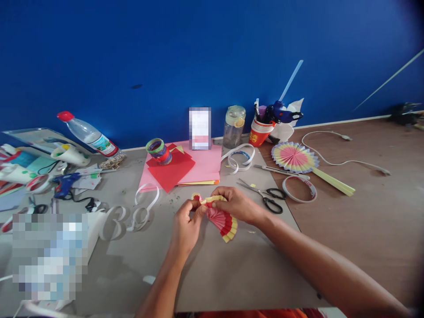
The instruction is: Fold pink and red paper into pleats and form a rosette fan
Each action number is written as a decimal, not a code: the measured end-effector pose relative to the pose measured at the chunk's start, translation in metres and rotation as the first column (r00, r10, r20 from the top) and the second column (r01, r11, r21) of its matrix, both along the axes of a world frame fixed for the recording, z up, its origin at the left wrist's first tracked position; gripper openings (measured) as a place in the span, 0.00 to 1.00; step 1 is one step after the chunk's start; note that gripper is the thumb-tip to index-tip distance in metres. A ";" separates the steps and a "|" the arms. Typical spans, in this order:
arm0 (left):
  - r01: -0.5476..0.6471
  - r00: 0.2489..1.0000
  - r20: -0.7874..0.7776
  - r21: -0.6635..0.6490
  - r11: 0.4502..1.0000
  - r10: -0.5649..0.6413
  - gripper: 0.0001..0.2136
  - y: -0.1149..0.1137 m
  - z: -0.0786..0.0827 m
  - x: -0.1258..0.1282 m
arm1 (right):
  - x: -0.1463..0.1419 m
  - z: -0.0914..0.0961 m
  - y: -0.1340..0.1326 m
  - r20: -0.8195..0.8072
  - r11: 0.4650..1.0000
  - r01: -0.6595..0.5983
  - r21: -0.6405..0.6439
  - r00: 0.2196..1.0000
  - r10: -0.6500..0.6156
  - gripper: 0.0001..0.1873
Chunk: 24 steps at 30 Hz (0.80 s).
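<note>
Between my two hands is a pleated paper fan (pixel 222 221) in pink, red and yellow, partly spread downward. My left hand (pixel 189 221) pinches its left side near the gathered middle, fingers closed. On its upper right edge my right hand (pixel 233 204) presses thumb and fingers together over the folds. Part of the paper is covered by my fingers. Black-handled scissors (pixel 265 194) lie partly spread to the right of my right hand. Farther right rests a finished-looking round pleated fan (pixel 294 157) with a pale yellow handle.
Red paper (pixel 172 170) and pink sheets (pixel 208 161) lie ahead, with a colourful tape roll stack (pixel 159 151) on top. A clear jar (pixel 234 128), a red paper cup (pixel 260 131) and a tape roll (pixel 300 189) stand right. Left are a bottle (pixel 96 137) and a glue gun (pixel 66 184).
</note>
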<state>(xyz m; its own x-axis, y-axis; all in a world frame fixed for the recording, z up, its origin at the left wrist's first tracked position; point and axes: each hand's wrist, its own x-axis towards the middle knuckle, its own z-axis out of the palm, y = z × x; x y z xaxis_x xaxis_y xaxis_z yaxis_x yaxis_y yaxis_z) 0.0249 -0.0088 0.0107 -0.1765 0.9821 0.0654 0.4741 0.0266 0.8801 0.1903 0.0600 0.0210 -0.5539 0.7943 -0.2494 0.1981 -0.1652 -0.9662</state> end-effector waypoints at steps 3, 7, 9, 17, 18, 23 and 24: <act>-0.011 0.992 0.123 -0.029 1.000 0.014 0.12 0.001 -0.005 -0.002 | 0.001 -0.003 0.002 -0.016 1.000 -0.008 -0.026 1.000 0.008 0.05; -0.004 0.961 0.275 -0.065 0.998 0.022 0.13 0.002 -0.006 -0.001 | 0.002 -0.003 0.003 -0.051 0.998 -0.018 -0.067 0.999 0.015 0.05; 0.021 0.942 0.334 -0.082 0.996 0.008 0.13 0.002 -0.004 -0.001 | 0.002 0.000 0.003 -0.053 0.996 -0.021 -0.084 0.998 0.017 0.06; 0.145 0.838 0.545 -0.155 0.977 -0.038 0.13 0.000 0.009 0.000 | 0.004 0.001 0.004 -0.081 0.996 0.007 -0.093 0.997 -0.014 0.08; 0.163 0.830 0.557 -0.164 0.973 -0.045 0.15 0.000 0.010 -0.001 | 0.005 -0.001 0.005 -0.092 0.996 0.022 -0.092 0.995 -0.031 0.09; 0.160 0.868 0.493 -0.157 0.975 -0.063 0.15 0.000 0.005 0.002 | 0.007 -0.004 0.008 -0.137 0.989 0.067 -0.134 0.987 -0.085 0.14; 0.148 0.883 0.466 -0.150 0.978 -0.063 0.13 0.001 0.003 0.002 | 0.007 -0.003 0.008 -0.147 0.987 0.059 -0.152 0.986 -0.081 0.14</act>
<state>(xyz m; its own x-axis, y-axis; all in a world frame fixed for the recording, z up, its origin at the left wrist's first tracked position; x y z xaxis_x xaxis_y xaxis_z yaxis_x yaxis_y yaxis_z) 0.0274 -0.0080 0.0133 -0.0392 0.9843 -0.1723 0.0301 0.1735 0.9844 0.1977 0.0677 0.0176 -0.5387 0.7935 -0.2831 0.0340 -0.3153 -0.9484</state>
